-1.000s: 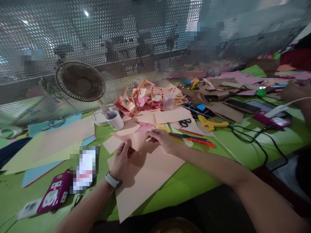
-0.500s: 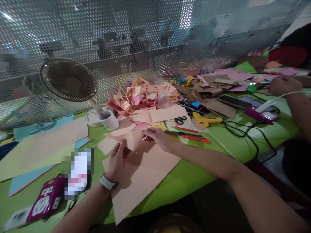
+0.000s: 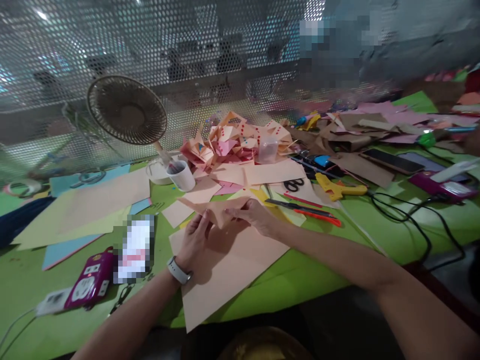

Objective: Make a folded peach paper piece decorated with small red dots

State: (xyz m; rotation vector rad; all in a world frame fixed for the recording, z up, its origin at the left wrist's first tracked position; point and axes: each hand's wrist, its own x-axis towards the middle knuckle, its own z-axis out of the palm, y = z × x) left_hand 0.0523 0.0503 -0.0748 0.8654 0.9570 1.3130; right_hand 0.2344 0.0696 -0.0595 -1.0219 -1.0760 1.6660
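Observation:
A folded piece of peach paper [image 3: 222, 211] is held up between both hands. My left hand [image 3: 195, 239], with a watch on its wrist, pinches its lower left part between thumb and fingers. On the right side, the closed fingers of my right hand [image 3: 250, 215] grip the same piece. Beneath them a large peach sheet [image 3: 228, 270] lies on the green table, partly shadowed by the hands. Behind the held piece are black-handled scissors [image 3: 293, 185], and an orange cutter [image 3: 320, 216] is to the right of my right hand.
A fan [image 3: 127, 110] and a white cup [image 3: 181, 176] stand at the back left. Folded papers [image 3: 232, 140] are heaped behind the hands. A yellow glue gun [image 3: 339, 189] with cables lies right; a purple power strip [image 3: 90, 280] and a lit phone [image 3: 135, 248] lie left.
The view has shifted, so the table's things appear further right. The held paper's outline has changed between the fingers, and both hands still hold it. Another person's hand at the right has mostly left view.

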